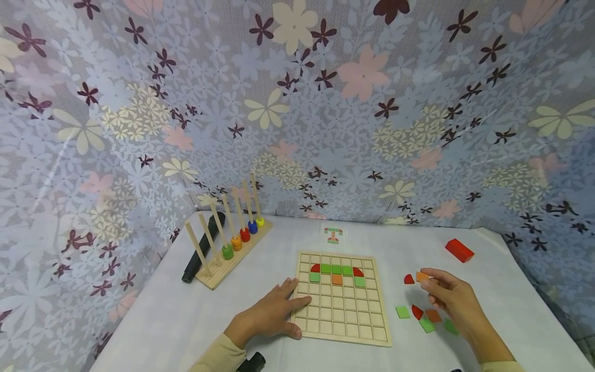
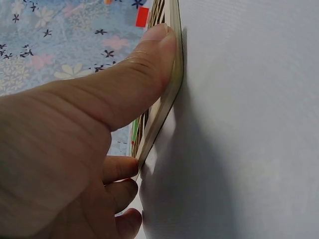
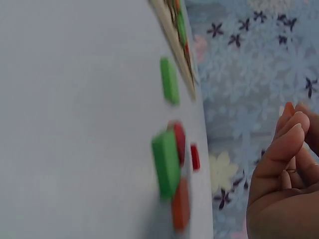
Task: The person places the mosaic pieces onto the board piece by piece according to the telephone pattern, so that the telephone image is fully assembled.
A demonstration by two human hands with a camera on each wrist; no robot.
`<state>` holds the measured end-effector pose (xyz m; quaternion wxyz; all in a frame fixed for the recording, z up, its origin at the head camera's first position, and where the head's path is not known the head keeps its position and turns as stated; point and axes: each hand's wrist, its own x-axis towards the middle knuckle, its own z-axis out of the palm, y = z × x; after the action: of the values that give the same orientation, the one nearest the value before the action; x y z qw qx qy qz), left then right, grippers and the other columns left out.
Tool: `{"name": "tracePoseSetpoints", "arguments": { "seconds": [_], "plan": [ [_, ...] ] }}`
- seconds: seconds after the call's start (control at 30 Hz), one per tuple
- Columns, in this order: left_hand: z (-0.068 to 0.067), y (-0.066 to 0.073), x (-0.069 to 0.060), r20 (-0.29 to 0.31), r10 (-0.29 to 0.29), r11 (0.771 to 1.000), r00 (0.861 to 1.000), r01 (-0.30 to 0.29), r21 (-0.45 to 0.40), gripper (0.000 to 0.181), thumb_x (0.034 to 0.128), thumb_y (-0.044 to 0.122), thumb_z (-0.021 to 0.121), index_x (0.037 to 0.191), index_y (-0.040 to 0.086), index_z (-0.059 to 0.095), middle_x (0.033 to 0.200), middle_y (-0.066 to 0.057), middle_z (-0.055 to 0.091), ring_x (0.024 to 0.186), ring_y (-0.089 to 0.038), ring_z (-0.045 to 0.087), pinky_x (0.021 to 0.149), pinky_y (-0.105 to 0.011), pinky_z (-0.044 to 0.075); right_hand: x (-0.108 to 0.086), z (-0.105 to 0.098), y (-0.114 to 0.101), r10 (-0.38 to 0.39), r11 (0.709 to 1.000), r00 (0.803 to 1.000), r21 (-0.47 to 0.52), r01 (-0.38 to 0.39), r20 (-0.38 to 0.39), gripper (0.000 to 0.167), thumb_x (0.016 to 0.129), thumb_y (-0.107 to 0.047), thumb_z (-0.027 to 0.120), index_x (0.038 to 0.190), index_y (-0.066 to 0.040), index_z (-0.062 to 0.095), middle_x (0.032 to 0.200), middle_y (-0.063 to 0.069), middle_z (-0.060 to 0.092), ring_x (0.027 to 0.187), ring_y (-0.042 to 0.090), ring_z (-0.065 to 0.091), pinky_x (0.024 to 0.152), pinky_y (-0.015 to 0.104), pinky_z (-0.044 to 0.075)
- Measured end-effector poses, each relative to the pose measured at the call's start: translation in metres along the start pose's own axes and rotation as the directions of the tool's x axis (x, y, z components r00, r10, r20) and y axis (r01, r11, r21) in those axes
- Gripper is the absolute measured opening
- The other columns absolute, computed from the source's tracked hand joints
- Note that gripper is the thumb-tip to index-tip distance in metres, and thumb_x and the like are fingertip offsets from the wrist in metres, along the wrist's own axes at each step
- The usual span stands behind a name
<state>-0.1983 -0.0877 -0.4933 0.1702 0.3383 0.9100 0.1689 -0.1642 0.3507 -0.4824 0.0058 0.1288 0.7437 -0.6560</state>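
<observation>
A wooden grid board [image 1: 343, 339] lies on the white table. Its upper rows hold several green squares [image 1: 336, 269], two red quarter-round tiles [image 1: 315, 268] and one orange square [image 1: 337, 279]. My left hand [image 1: 271, 314] rests on the board's left edge, fingers spread; the left wrist view shows its thumb [image 2: 154, 59] against the rim. Right of the board, my right hand [image 1: 453, 295] pinches an orange tile [image 1: 422, 276] between thumb and fingers, above the table. Below and beside it lie loose tiles: green [image 1: 402, 312], red [image 1: 417, 312] and orange [image 1: 433, 315].
A small pattern card [image 1: 333, 235] lies behind the board. At the left stands a wooden peg rack [image 1: 218, 276] with coloured beads, beside a black cylinder [image 1: 204, 248]. A red block [image 1: 459, 250] sits at the back right, and a black object [image 1: 253, 361] near the left sleeve.
</observation>
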Motion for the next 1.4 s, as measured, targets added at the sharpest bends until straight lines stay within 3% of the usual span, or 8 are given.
{"name": "tracePoseSetpoints", "arguments": {
  "seconds": [0.2, 0.3, 0.47, 0.67, 0.9, 1.1, 1.27, 1.4],
  "plan": [
    [0.001, -0.001, 0.000, 0.001, 0.004, 1.000, 1.000, -0.004, -0.008, 0.083, 0.0784, 0.050, 0.079, 0.153, 0.032, 0.048, 0.169, -0.015, 0.020, 0.156, -0.034, 0.017, 0.124, -0.051, 0.022, 0.002, 0.031, -0.008, -0.074, 0.997, 0.995, -0.006, 0.075, 0.065, 0.034, 0.094, -0.024, 0.076, 0.127, -0.021, 0.066, 0.092, -0.005, 0.065, 0.067, 0.011, 0.058, 0.059, 0.025, 0.053],
    [0.001, -0.002, 0.000, -0.001, 0.005, 1.000, 1.000, -0.005, -0.010, 0.084, 0.0783, 0.050, 0.079, 0.154, 0.032, 0.048, 0.169, -0.015, 0.019, 0.156, -0.035, 0.017, 0.124, -0.052, 0.022, 0.004, 0.046, -0.009, -0.086, 0.996, 0.990, -0.013, 0.088, 0.109, 0.042, 0.094, -0.022, 0.075, 0.132, -0.011, 0.060, 0.092, -0.002, 0.066, 0.067, 0.012, 0.057, 0.059, 0.027, 0.052],
    [0.003, -0.002, 0.000, -0.003, 0.001, 1.000, 1.000, -0.001, -0.016, 0.084, 0.0779, 0.051, 0.078, 0.154, 0.033, 0.047, 0.169, -0.015, 0.019, 0.156, -0.035, 0.016, 0.124, -0.052, 0.022, 0.007, 0.069, -0.008, -0.059, 0.997, 0.983, -0.043, 0.067, 0.175, 0.054, 0.094, -0.019, 0.075, 0.138, 0.002, 0.051, 0.094, 0.003, 0.066, 0.067, 0.013, 0.057, 0.059, 0.030, 0.053],
    [0.002, -0.001, 0.000, -0.001, -0.009, 1.000, 1.000, 0.009, -0.021, 0.084, 0.0772, 0.051, 0.079, 0.153, 0.033, 0.048, 0.170, -0.014, 0.019, 0.156, -0.036, 0.015, 0.124, -0.053, 0.023, 0.009, 0.089, -0.008, -0.036, 0.997, 0.965, -0.058, 0.053, 0.260, 0.056, 0.094, -0.019, 0.074, 0.141, 0.003, 0.050, 0.097, 0.009, 0.067, 0.065, 0.013, 0.058, 0.058, 0.028, 0.050],
    [0.000, 0.001, 0.000, 0.004, -0.026, 0.999, 1.000, 0.026, -0.031, 0.084, 0.0764, 0.050, 0.080, 0.153, 0.034, 0.048, 0.170, -0.014, 0.018, 0.156, -0.037, 0.014, 0.123, -0.055, 0.024, 0.010, 0.113, -0.005, -0.016, 0.997, 0.930, -0.069, 0.044, 0.367, 0.052, 0.095, -0.016, 0.073, 0.137, 0.004, 0.051, 0.089, 0.008, 0.066, 0.063, 0.013, 0.055, 0.055, 0.025, 0.046],
    [-0.002, 0.001, 0.000, 0.021, -0.039, 0.999, 0.999, 0.039, -0.031, 0.084, 0.0767, 0.050, 0.080, 0.153, 0.035, 0.048, 0.170, -0.013, 0.019, 0.156, -0.038, 0.014, 0.122, -0.056, 0.025, 0.012, 0.133, -0.006, -0.001, 0.997, 0.918, -0.076, 0.034, 0.397, 0.048, 0.094, -0.011, 0.073, 0.132, 0.006, 0.050, 0.082, 0.006, 0.064, 0.057, 0.014, 0.049, 0.051, 0.025, 0.040],
    [-0.003, 0.001, -0.001, 0.021, -0.042, 0.999, 0.999, 0.042, -0.025, 0.084, 0.0767, 0.050, 0.080, 0.153, 0.036, 0.048, 0.169, -0.014, 0.019, 0.156, -0.038, 0.014, 0.122, -0.056, 0.025, 0.015, 0.147, -0.007, -0.031, 0.983, 0.910, -0.154, 0.104, 0.414, 0.038, 0.093, -0.008, 0.071, 0.125, 0.006, 0.054, 0.083, 0.009, 0.065, 0.056, 0.015, 0.048, 0.050, 0.026, 0.042],
    [-0.002, 0.001, -0.001, 0.018, -0.033, 0.999, 0.999, 0.034, -0.025, 0.084, 0.0770, 0.051, 0.080, 0.153, 0.035, 0.048, 0.170, -0.014, 0.019, 0.156, -0.039, 0.014, 0.122, -0.056, 0.025, 0.015, 0.155, -0.006, -0.050, 0.954, 0.924, -0.256, 0.157, 0.380, 0.031, 0.092, -0.007, 0.071, 0.118, 0.004, 0.058, 0.082, 0.008, 0.065, 0.056, 0.015, 0.051, 0.049, 0.026, 0.046]
  ]
}}
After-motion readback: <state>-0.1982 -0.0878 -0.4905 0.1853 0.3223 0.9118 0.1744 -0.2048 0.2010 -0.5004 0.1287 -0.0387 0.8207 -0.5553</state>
